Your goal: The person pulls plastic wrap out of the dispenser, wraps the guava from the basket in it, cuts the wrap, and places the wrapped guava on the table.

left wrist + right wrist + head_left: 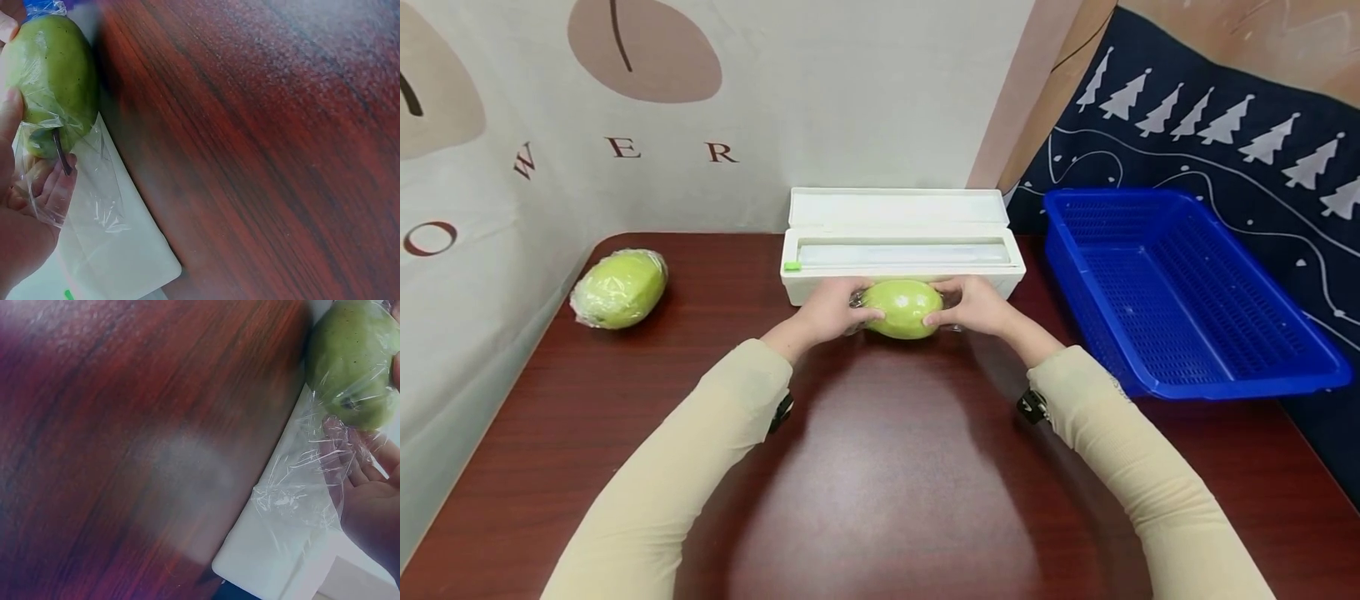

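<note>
A smooth green oval fruit [902, 310] is held between both hands in front of a white cling film dispenser [1012, 265]. My left hand [835, 308] grips its left end, and my right hand [979, 307] its right end; both thumbs press the near side. Clear cling film [103, 194] covers the fruit and hangs loose past its stem end in the left wrist view. More loose film [290, 494] trails from the other end in the right wrist view. The far side of the fruit is hidden in the head view.
A film-wrapped green fruit [622, 289] lies at the table's far left. On the right stands a blue plastic basket [1232, 390]. The dispenser's lid [898, 207] is raised, and a green slider [792, 267] sits at its left end. Printed cloth [850, 100] hangs behind the table.
</note>
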`<action>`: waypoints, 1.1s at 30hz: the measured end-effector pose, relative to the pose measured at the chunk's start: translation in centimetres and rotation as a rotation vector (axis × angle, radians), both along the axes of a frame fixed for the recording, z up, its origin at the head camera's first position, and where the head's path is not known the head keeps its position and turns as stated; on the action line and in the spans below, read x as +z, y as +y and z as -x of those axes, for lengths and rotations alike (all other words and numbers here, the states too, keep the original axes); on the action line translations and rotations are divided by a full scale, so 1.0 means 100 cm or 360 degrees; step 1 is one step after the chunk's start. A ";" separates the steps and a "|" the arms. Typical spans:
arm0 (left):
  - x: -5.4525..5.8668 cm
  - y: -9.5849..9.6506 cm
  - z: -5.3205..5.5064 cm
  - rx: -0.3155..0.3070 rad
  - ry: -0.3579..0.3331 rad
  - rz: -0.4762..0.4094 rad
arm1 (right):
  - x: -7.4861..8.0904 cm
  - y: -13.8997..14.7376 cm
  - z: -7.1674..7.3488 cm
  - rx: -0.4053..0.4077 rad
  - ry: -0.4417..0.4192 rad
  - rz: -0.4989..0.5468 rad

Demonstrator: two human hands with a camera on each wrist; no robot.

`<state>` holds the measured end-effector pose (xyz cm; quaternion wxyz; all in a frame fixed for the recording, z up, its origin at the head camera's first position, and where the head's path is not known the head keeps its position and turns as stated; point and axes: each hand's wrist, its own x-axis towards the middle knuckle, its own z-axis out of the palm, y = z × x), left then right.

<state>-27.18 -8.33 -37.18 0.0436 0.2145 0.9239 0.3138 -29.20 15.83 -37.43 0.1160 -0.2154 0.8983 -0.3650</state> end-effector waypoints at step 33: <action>-0.001 0.002 0.001 0.0040 -0.0087 0.0024 | 0.000 0.000 -0.002 -0.0075 -0.0137 0.0074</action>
